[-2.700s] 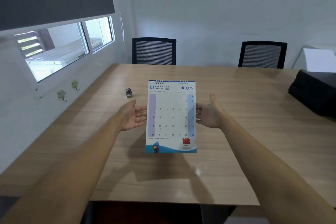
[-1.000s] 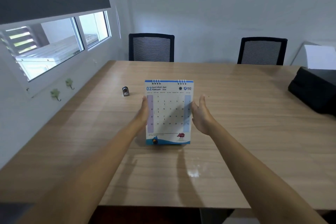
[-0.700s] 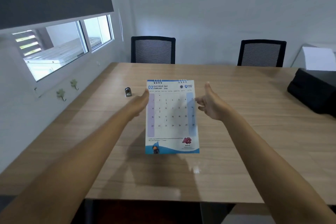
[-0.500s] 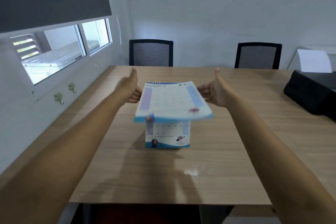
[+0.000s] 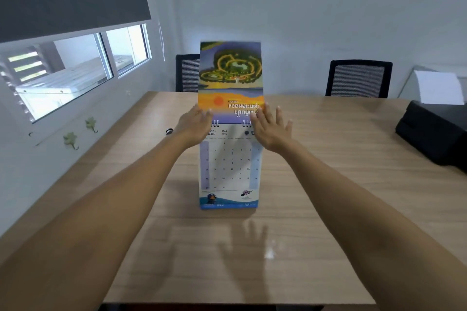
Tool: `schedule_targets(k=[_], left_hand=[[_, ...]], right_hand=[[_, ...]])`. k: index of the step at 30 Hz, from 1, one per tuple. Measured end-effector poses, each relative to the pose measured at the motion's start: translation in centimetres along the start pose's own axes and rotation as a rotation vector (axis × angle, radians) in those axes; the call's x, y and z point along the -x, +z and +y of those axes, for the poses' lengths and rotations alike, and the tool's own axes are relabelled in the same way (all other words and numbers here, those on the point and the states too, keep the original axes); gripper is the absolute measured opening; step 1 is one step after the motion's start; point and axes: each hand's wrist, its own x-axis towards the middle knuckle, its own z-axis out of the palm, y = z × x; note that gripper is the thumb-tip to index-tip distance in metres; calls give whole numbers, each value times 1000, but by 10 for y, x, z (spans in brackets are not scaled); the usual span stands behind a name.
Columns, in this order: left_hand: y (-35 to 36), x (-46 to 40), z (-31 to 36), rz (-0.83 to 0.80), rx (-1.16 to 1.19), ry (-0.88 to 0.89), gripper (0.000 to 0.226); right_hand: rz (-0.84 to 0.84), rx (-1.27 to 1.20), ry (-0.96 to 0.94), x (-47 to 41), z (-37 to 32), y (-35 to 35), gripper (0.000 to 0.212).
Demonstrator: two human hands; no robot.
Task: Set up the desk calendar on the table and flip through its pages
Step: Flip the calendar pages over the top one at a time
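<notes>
The calendar (image 5: 228, 171) stands on the desk (image 5: 328, 184) at March, both open hands (image 5: 195, 125) (image 5: 269, 129) pushing a page (image 5: 230, 76) over its rings, more flipping likely left.

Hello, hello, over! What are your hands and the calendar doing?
Left hand and right hand open, pushing colourful picture page upright. White spiral desk calendar standing on wooden table, March showing. Nothing in the way.
</notes>
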Motion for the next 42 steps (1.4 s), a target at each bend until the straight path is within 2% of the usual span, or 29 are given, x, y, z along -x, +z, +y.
schedule_targets(k=[4, 7, 9, 11, 14, 16, 18, 21, 26, 31, 33, 35, 39, 40, 42], left_hand=[[21, -8, -28, -80, -159, -17, 70], [28, -2, -34, -36, -89, -11, 73], [33, 7, -33, 42, 78, -88, 74], [41, 20, -32, 104, 306, -259, 76], [55, 37, -30, 65, 709, -485, 74], [61, 48, -28, -26, 978, -529, 74], [62, 56, -22, -84, 1105, -505, 73], [62, 63, -14, -96, 1072, -458, 70], [52, 70, -10, -161, 825, -437, 71], [25, 77, -11, -121, 586, -494, 76], [12, 75, -11, -56, 624, -518, 80], [0, 72, -10, 50, 727, -523, 81], [-19, 64, -2, 244, 883, -395, 61], [-23, 63, 2, 254, 938, -359, 57], [-29, 59, 9, 203, 1009, -322, 67]], right_hand=[[45, 146, -37, -5, 14, 15, 69], [65, 91, -21, -7, 18, 19, 71], [77, -142, 56, -3, 17, 24, 71], [37, -516, 150, 3, 16, 32, 70], [-115, -1004, 245, 15, 16, 47, 74], [-192, -1143, 269, 22, 15, 52, 81], [-208, -1175, 294, 28, 13, 53, 86], [-225, -1181, 274, 37, 11, 50, 85], [-206, -1060, 236, 50, 10, 42, 79], [-194, -880, 265, 58, 14, 25, 88], [-134, -907, 299, 56, 17, 13, 93], [-111, -1038, 351, 53, 19, -1, 93], [-70, -1396, 313, 47, 15, -21, 83], [-36, -1438, 295, 46, 12, -24, 80], [23, -1396, 208, 41, 6, -24, 78]])
